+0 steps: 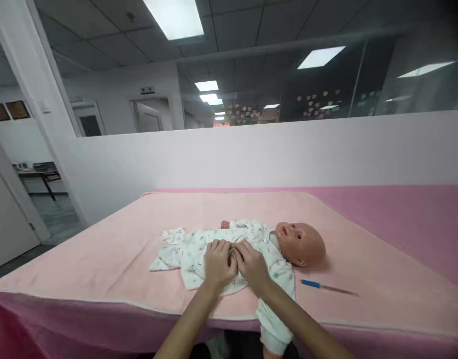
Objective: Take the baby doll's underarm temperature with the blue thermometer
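A bald baby doll [302, 244] lies on its back with its head to the right. It wears a white printed top [197, 252] and matching trousers [165, 259]. Over the doll's belly, my left hand [218, 262] has its fingers curled and pinched on the front of the top. Close beside it, my right hand [252, 264] also pinches the cloth, its fingertips nearly meeting the left ones. A small dark spot shows between the hands; I cannot make out what it is. The doll's near sleeve [271, 319] hangs over the front table edge.
A thin tool with a blue handle [311, 284] lies to the right of the doll, below its head. A pale pink blanket [116, 239] covers the table over a darker pink cloth [411, 219]. Behind stands a white wall [269, 157] with glass above. A door [8, 214] is at left.
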`<state>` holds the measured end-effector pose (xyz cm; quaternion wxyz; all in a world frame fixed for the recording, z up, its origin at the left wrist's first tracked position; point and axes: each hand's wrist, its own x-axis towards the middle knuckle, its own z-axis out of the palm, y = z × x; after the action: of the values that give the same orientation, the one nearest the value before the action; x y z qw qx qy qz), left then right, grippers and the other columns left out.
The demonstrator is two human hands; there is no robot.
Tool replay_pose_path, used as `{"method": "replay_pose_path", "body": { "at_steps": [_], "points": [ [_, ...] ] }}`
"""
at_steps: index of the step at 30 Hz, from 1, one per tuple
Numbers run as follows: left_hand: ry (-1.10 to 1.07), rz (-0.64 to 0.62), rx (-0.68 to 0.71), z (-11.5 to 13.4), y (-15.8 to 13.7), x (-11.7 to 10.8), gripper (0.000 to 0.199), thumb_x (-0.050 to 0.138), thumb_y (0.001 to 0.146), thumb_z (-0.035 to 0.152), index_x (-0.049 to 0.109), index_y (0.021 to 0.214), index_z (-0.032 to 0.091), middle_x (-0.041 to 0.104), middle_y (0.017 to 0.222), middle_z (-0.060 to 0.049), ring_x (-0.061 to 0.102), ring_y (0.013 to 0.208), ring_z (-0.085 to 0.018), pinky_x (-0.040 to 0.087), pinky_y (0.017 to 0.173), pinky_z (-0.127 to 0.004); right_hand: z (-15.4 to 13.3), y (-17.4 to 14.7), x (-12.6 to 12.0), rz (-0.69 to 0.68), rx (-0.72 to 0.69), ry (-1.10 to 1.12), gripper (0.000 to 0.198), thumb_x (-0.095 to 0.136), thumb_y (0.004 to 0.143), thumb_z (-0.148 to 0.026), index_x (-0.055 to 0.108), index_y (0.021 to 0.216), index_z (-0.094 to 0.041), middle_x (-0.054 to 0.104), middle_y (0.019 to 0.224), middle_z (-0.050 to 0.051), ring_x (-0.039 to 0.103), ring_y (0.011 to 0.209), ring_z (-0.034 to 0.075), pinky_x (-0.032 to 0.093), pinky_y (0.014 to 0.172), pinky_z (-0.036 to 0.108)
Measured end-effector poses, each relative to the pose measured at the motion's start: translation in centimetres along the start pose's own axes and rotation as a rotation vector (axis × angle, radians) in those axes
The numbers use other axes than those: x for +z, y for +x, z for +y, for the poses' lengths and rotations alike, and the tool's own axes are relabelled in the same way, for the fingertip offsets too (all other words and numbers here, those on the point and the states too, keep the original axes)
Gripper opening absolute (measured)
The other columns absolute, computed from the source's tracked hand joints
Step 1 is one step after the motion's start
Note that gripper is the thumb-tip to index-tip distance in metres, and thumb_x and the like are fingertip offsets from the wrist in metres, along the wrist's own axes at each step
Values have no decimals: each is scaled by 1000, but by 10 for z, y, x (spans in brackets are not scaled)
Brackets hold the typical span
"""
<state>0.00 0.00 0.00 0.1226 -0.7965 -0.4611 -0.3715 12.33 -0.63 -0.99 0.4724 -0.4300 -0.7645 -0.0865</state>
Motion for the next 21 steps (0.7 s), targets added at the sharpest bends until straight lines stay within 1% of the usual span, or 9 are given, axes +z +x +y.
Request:
{"method": "replay_pose_path", "body": {
  "at_steps": [2, 5, 9, 11, 15, 17, 21],
  "points": [
    [-7, 14, 0, 0, 0, 1, 7, 46, 68, 15, 47, 73, 20, 56, 75, -4, 47, 77, -21, 34, 70, -34, 0, 0, 0, 10, -16, 6, 23, 35, 91, -19, 57, 89, -19, 58, 80, 3, 56, 71, 13, 45, 63, 23],
    [-55, 59, -11, 1, 0, 0, 9, 45, 67, 14, 48, 74, 20, 56, 74, -4, 48, 75, -20, 35, 70, -34, 0, 1, 0, 29, -14, 17, 23, 35, 91, -20, 58, 90, -20, 59, 80, 3, 56, 70, 12, 45, 62, 22],
    [-167, 147, -41, 2, 0, -3, 25, 45, 62, 9, 49, 85, 19, 57, 77, -3, 50, 75, -19, 36, 73, -34, -3, 2, -1, 53, 26, 13, 22, 36, 91, -20, 58, 90, -19, 58, 77, 2, 57, 67, 12, 43, 59, 21],
    [-209, 189, -42, 2, -1, -4, 30, 45, 61, 8, 49, 89, 19, 57, 77, -2, 51, 75, -18, 36, 75, -34, -4, 2, -1, 56, 27, 6, 22, 36, 91, -20, 58, 88, -19, 58, 75, 2, 57, 66, 12, 42, 59, 21],
    [-271, 255, -33, 1, -2, -7, 28, 45, 62, 9, 48, 88, 20, 56, 73, 0, 51, 73, -17, 36, 78, -35, -5, 2, -2, 66, 14, -3, 23, 36, 91, -21, 58, 86, -19, 57, 74, 2, 56, 66, 11, 41, 57, 20],
    [-292, 252, -32, 0, -2, -7, 27, 45, 62, 9, 48, 87, 20, 55, 71, 0, 51, 72, -17, 36, 78, -35, -5, 2, -2, 75, 5, -9, 22, 36, 91, -21, 58, 86, -19, 57, 74, 2, 56, 65, 11, 40, 56, 20],
    [-321, 201, -24, 0, -2, -7, 30, 44, 60, 7, 48, 88, 20, 53, 69, 1, 50, 72, -17, 36, 77, -35, -2, 2, -1, 74, 16, -12, 21, 37, 90, -20, 57, 85, -19, 57, 74, 2, 56, 65, 11, 40, 56, 20]
  ]
}}
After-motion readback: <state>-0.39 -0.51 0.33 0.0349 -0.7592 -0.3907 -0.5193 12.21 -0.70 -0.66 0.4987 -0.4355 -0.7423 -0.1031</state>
